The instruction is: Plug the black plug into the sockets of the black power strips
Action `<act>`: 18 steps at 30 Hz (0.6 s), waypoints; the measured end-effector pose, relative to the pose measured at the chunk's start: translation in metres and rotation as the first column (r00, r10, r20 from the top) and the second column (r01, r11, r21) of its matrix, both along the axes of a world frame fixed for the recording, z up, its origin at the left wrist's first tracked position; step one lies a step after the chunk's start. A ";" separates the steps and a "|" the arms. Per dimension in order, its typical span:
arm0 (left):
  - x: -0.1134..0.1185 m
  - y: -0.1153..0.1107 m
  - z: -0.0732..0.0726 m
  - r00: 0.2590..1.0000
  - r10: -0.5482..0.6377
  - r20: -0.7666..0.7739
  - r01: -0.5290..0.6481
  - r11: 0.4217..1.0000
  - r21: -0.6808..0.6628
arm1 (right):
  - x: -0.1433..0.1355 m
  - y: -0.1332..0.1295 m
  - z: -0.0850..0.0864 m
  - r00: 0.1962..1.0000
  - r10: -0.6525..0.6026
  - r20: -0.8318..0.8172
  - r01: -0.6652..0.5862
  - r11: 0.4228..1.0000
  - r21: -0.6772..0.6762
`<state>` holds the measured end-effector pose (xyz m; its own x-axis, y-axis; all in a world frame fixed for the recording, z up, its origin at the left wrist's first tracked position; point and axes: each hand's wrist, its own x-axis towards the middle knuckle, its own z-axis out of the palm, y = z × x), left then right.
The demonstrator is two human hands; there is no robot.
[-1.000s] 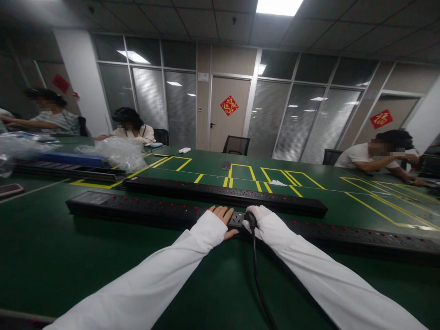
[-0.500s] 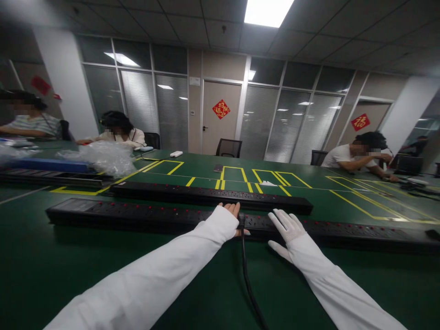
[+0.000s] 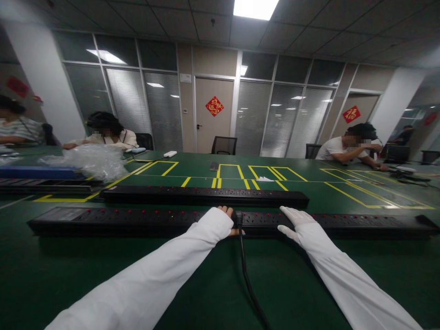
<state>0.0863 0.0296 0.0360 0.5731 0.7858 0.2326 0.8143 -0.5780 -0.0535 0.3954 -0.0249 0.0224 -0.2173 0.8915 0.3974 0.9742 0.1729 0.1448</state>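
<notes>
Running left to right before you: the long black power strip (image 3: pixel 259 222), flat on the green table (image 3: pixel 85 266), long axis crosswise to you. A black plug (image 3: pixel 239 218) stands at its top face, cord (image 3: pixel 246 270) trailing toward you. Your left hand (image 3: pixel 226 211) is the nearer, just left of the plug, fingers over the top, thumb at the near side; whether it clamps, cannot tell. Your gloved right hand (image 3: pixel 297 220), thumb and fingers apart, is farther right along it. Second strip (image 3: pixel 206 195) lies beyond, roughly parallel
</notes>
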 end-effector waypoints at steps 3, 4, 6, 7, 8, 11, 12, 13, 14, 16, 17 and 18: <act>-0.006 -0.001 0.000 1.000 0.001 -0.019 0.000 1.000 0.015 | -0.005 -0.001 0.001 1.000 0.006 -0.014 -0.006 1.000 -0.011; -0.009 0.000 -0.001 1.000 -0.004 -0.028 0.004 1.000 0.021 | -0.008 -0.001 0.001 1.000 0.011 -0.018 -0.011 1.000 -0.011; -0.018 0.000 -0.003 0.999 -0.015 -0.047 0.016 0.999 0.037 | -0.017 -0.002 0.001 0.999 0.027 -0.017 -0.028 1.000 -0.011; -0.024 0.000 -0.004 0.998 -0.018 -0.054 0.020 0.999 0.043 | -0.023 -0.002 0.002 0.999 0.038 -0.013 -0.038 0.999 -0.010; -0.030 0.000 -0.005 0.998 -0.020 -0.059 0.022 0.999 0.049 | -0.029 -0.002 0.002 0.999 0.048 -0.007 -0.048 0.999 -0.008; -0.050 -0.001 -0.007 0.998 -0.005 -0.061 0.008 0.998 0.059 | -0.050 -0.004 0.003 0.998 0.059 0.003 -0.059 0.998 -0.001; -0.057 -0.001 -0.007 0.998 -0.001 -0.068 0.005 0.998 0.066 | -0.057 -0.004 0.003 0.998 0.056 0.006 -0.056 0.998 -0.003; -0.064 -0.002 -0.007 0.997 -0.006 -0.073 0.011 0.997 0.071 | -0.064 -0.004 0.004 0.999 0.053 0.010 -0.053 0.999 -0.007; -0.070 -0.003 -0.007 0.997 -0.007 -0.076 0.013 0.997 0.074 | -0.070 -0.005 0.004 0.998 0.054 0.016 -0.054 0.998 -0.009; -0.082 -0.003 -0.007 0.997 -0.002 -0.078 0.008 0.997 0.079 | -0.082 -0.004 0.005 0.998 0.060 0.026 -0.059 0.998 -0.012; -0.087 -0.003 -0.007 0.997 0.007 -0.078 0.000 0.997 0.080 | -0.087 -0.004 0.005 0.998 0.061 0.029 -0.061 0.998 -0.012; -0.091 -0.004 -0.006 0.997 0.014 -0.080 -0.008 0.997 0.081 | -0.091 -0.003 0.005 0.998 0.062 0.030 -0.061 0.998 -0.014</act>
<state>-0.0045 0.0260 0.0299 0.5840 0.7728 0.2486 0.8117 -0.5604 -0.1648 0.3045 -0.0280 0.0277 -0.2835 0.8813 0.3780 0.9570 0.2346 0.1709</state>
